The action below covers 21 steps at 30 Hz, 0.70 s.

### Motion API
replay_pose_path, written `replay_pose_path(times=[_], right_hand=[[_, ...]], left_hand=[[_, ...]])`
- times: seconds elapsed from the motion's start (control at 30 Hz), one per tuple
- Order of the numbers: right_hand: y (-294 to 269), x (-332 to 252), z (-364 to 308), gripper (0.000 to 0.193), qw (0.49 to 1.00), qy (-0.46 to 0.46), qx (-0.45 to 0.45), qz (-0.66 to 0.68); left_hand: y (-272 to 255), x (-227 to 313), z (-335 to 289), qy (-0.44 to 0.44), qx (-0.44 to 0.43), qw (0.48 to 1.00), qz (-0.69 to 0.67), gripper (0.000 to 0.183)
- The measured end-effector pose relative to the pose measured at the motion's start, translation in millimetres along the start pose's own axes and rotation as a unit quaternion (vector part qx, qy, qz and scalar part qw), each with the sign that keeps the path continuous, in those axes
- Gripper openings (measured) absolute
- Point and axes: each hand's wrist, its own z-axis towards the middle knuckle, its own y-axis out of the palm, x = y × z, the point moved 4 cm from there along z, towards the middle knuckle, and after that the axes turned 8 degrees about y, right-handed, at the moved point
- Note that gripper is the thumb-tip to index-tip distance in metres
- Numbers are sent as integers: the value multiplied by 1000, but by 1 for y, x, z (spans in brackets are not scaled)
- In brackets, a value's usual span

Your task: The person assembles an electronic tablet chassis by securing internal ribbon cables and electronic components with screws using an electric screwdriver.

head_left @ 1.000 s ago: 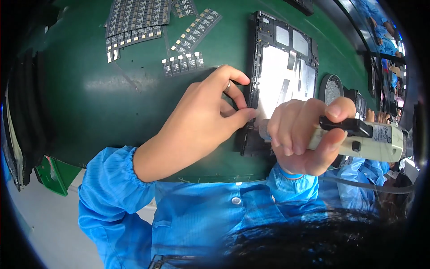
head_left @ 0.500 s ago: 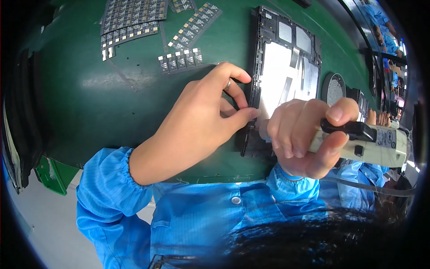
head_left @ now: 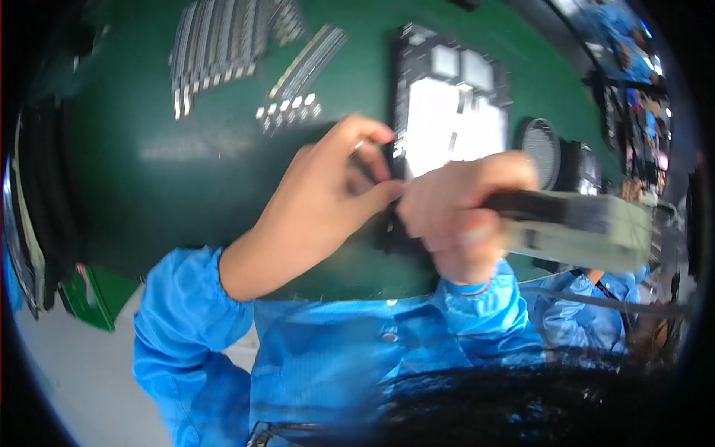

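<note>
A flat black-framed device casing (head_left: pixel 434 97) with bright white and silvery panels lies on the green table. At its left edge is my left hand (head_left: pixel 316 182), the curled fingers and thumb gripping the rim. My right hand (head_left: pixel 458 205), blurred by motion, is wrapped around a pale electric screwdriver (head_left: pixel 588 235) with a black lever. The tool's body points right and its tip is hidden by that hand. The hand covers the near right part of the casing, so I cannot tell whether the tip touches it.
Several dark circuit-board strips (head_left: pixel 220 45) lie at the far left, with a slanted strip (head_left: pixel 307 63) and a small row (head_left: pixel 287 113) nearby. A round dish (head_left: pixel 539 153) stands right of the casing, beside a dark object (head_left: pixel 581 167). Other people in blue (head_left: pixel 622 41) are at the right.
The view has shifted and blurred, so table items appear farther left. My right hand has moved left with the screwdriver, its thumb and forefinger now lower. My left hand stays at the casing's edge.
</note>
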Motion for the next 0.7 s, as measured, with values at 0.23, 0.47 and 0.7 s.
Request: replay_pose_path(times=[0.23,0.47,0.7], right_hand=[[13,22,7,11,985,94,77,124],[-12,-1,7,32,981,-5,57,184],[-12,4,9,34,985,13,35,170]], left_hand=[[11,11,-49,3,59,997,44,59],[14,28,-44,-12,-38,995,96,74],[-5,15,-29,-62,-7,998,33,52]])
